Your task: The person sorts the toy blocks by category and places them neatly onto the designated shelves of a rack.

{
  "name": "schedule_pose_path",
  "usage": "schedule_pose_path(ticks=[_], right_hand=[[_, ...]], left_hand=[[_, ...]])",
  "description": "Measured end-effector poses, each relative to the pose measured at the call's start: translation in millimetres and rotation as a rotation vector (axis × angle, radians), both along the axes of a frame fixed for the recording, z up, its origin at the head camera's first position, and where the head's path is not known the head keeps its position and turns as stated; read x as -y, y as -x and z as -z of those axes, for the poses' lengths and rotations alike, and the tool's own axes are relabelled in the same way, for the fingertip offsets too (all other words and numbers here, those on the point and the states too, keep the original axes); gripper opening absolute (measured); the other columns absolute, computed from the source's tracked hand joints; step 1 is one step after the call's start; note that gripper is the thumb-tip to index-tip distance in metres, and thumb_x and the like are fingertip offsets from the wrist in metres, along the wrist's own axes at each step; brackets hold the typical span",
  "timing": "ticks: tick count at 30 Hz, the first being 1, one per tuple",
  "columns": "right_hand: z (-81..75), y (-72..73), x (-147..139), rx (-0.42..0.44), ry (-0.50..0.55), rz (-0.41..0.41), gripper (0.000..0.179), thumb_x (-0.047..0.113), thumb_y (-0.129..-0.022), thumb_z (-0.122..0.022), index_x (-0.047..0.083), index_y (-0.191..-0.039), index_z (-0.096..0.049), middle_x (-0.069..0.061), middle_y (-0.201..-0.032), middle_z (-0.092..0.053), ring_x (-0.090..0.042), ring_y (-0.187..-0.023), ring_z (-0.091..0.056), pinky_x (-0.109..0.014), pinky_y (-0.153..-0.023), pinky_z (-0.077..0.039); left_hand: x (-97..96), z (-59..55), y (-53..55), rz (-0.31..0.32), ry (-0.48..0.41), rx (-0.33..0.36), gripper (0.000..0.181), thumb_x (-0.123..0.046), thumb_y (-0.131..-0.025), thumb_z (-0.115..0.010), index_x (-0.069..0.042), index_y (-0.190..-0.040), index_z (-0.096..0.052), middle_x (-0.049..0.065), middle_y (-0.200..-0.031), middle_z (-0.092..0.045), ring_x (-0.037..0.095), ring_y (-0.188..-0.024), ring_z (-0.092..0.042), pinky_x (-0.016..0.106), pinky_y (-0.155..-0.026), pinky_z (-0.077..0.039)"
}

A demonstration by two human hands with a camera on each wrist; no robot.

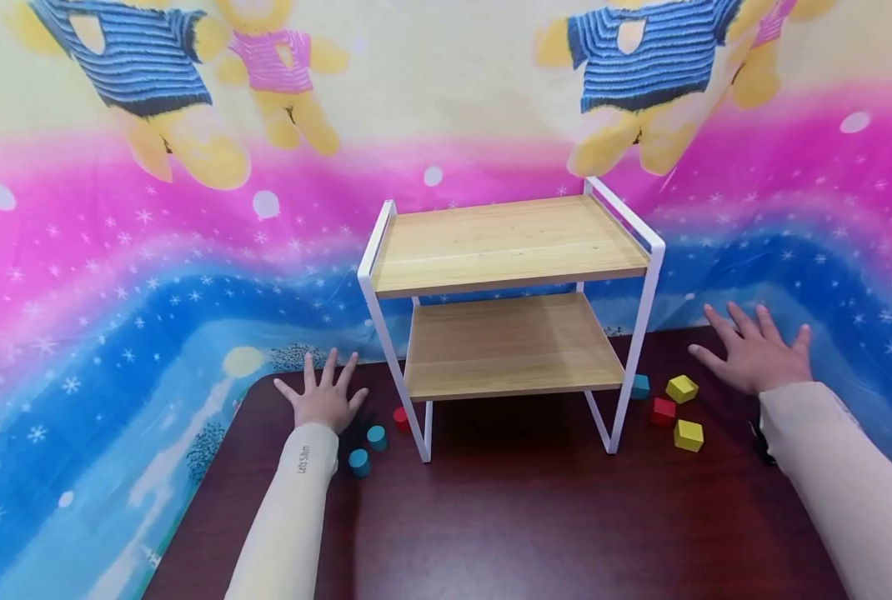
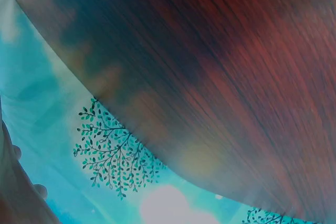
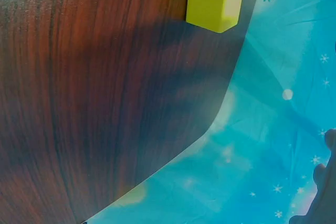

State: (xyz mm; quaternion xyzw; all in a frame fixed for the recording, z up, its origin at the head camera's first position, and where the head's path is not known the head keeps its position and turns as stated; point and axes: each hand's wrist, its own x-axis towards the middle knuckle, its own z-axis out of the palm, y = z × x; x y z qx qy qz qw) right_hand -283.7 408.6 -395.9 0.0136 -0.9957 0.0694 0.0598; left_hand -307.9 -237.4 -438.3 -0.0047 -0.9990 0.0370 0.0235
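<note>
In the head view my left hand (image 1: 323, 403) is held out with spread, straight fingers, left of a two-tier wooden shelf (image 1: 513, 242) with a white frame. It holds nothing. Two blue cylinders (image 1: 376, 438) and a red one (image 1: 401, 418) lie nearest to it. On the other side, my right hand (image 1: 763, 357) has its fingers spread too and grips nothing. Close to it are two yellow blocks (image 1: 689, 436), a red block (image 1: 663, 412) and a blue block (image 1: 640, 387). The right wrist view shows a yellow block (image 3: 212, 6) on the table, apart from the hand.
The shelf stands on a dark reddish wood table (image 1: 491, 517) with rounded corners. Behind it hangs a colourful curtain (image 1: 446, 125) with printed teddy bears. The table's edge shows in both wrist views. A dark object (image 1: 761, 437) lies partly hidden by the right sleeve.
</note>
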Motion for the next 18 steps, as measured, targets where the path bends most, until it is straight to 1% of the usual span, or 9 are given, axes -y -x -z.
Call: schedule_pose_path(ticks=[3,8,10,14,18], right_hand=[[-0.5,0.4,1.3,0.004,0.003,-0.004,0.094,0.073,-0.097,-0.036,0.020,-0.163,0.005,-0.031,-0.163,-0.001,-0.056,-0.145,0.019,-0.075,-0.097,0.028],[1.1,-2.2,3.6,0.017,0.037,0.004,0.093,0.073,-0.097,-0.034,0.021,-0.163,0.008,-0.030,-0.164,0.003,-0.057,-0.145,0.019,-0.077,-0.095,0.029],[0.9,-4.0,5.3,0.024,0.054,0.006,0.093,0.072,-0.098,-0.034,0.020,-0.163,0.008,-0.031,-0.163,0.004,-0.057,-0.144,0.019,-0.078,-0.095,0.028],[-6.8,-6.1,5.4,0.000,0.061,-0.002,0.093,0.070,-0.099,-0.035,0.017,-0.163,0.007,-0.031,-0.163,0.003,-0.057,-0.144,0.020,-0.079,-0.094,0.028],[-19.5,-8.3,4.2,-0.029,0.049,-0.012,0.092,0.069,-0.099,-0.036,0.017,-0.163,0.006,-0.031,-0.164,0.002,-0.057,-0.144,0.019,-0.078,-0.095,0.028]], left_hand=[[1.3,-2.4,-2.4,0.004,0.010,0.001,0.076,-0.060,-0.102,-0.045,-0.032,-0.164,-0.010,0.012,-0.170,-0.005,0.048,-0.151,0.014,0.088,-0.097,0.010],[-1.0,-3.2,-7.7,0.023,0.027,-0.024,0.077,-0.062,-0.101,-0.045,-0.031,-0.164,-0.012,0.012,-0.170,-0.006,0.048,-0.152,0.010,0.087,-0.097,0.010],[-0.6,-2.2,-10.1,0.031,0.026,-0.039,0.078,-0.062,-0.100,-0.046,-0.031,-0.164,-0.014,0.013,-0.170,-0.009,0.049,-0.152,0.006,0.087,-0.098,0.010],[-0.6,-3.2,-14.0,0.049,0.009,-0.057,0.078,-0.062,-0.100,-0.047,-0.029,-0.164,-0.017,0.014,-0.169,-0.011,0.050,-0.152,0.003,0.088,-0.098,0.008],[-3.1,-9.1,-16.1,0.069,-0.016,-0.078,0.078,-0.062,-0.100,-0.046,-0.028,-0.164,-0.017,0.014,-0.169,-0.013,0.050,-0.152,0.002,0.088,-0.099,0.006]])
